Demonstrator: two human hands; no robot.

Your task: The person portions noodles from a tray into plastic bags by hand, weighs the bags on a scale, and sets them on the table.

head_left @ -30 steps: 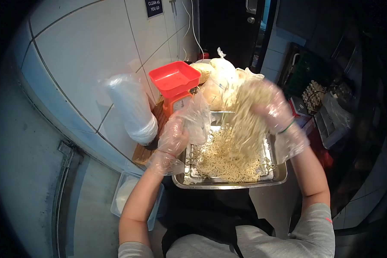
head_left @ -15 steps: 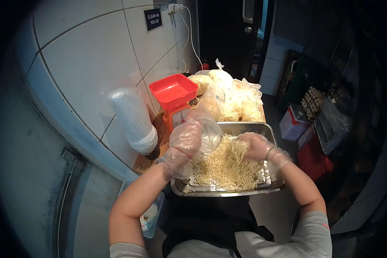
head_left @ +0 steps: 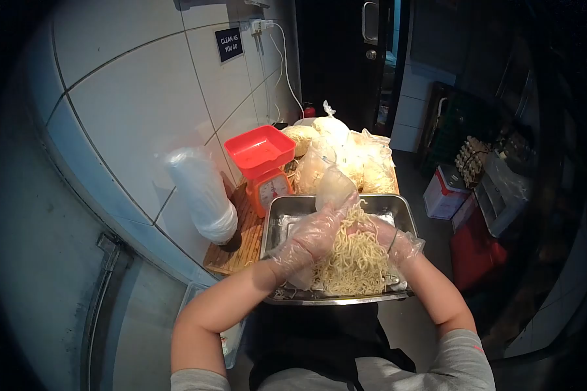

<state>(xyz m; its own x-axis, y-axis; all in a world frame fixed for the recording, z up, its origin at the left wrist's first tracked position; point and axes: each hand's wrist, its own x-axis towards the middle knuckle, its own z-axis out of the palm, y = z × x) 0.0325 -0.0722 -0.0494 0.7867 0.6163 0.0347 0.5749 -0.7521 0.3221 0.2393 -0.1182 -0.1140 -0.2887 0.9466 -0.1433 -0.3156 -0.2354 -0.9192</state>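
Both hands wear clear plastic gloves and meet over a metal tray [head_left: 272,228] of noodles [head_left: 355,264]. My left hand [head_left: 316,233] is closed on a clear plastic bag [head_left: 336,188], whose body stands up beyond the fingers. Against the bag's mouth, my right hand [head_left: 375,233] grips a clump of noodles, with strands hanging down toward the tray. The right fingertips are partly hidden behind the noodles and the left hand. Bare metal shows at the tray's left and far sides.
An orange kitchen scale [head_left: 270,189] with a red pan [head_left: 259,150] stands left of the tray on a slatted wooden surface [head_left: 241,251]. Beside it is a roll of plastic bags [head_left: 202,195]. Filled noodle bags [head_left: 372,166] stand behind the tray. A red-and-white box [head_left: 445,189] sits at right.
My right hand has moved left with the noodles to meet the bag. My left hand has come right and slightly down, bringing the bag over the tray's middle.
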